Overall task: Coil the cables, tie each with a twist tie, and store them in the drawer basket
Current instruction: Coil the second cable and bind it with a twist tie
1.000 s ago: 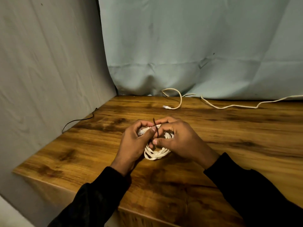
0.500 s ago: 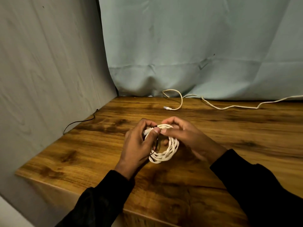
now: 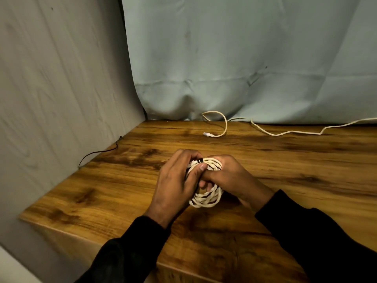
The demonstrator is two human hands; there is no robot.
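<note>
The left hand (image 3: pixel 175 184) curls round the left side of the coiled white cable (image 3: pixel 206 198), its thumb pressing across the top strands, while the right hand (image 3: pixel 230 178) grips the coil from the other side with fingers tucked into and behind the loop. Both hands are closed on the bundle, which they hold just above the wooden tabletop (image 3: pixel 285 180) directly in front of the person. At the top of the coil, just beyond the left thumb tip, a short dark band — the twist tie (image 3: pixel 200 160) — wraps over the strands.

A second ago the tie stood up as a loose dark strand between the fingertips; half a second ago the coil was opened out and the tie's tail hung down through it. Now the tie lies tight against the strands and the hands have closed in over it. That suggests the wrap is made and the twisting is under way or nearly done, though the tie's ends are hidden by the fingers, so I cannot tell whether they are locked.

Beyond the hands, near the pale blue backdrop cloth (image 3: pixel 244 58), a second white cable (image 3: pixel 285 132) lies uncoiled, its plug end (image 3: pixel 207 134) toward the left. Far to the left of the fingers a thin black wire (image 3: pixel 98 153) runs along the table edge by the grey wall (image 3: pixel 61 88). No drawer basket is in view — storing this coil, and coiling the other cable, remain to be done.
</note>
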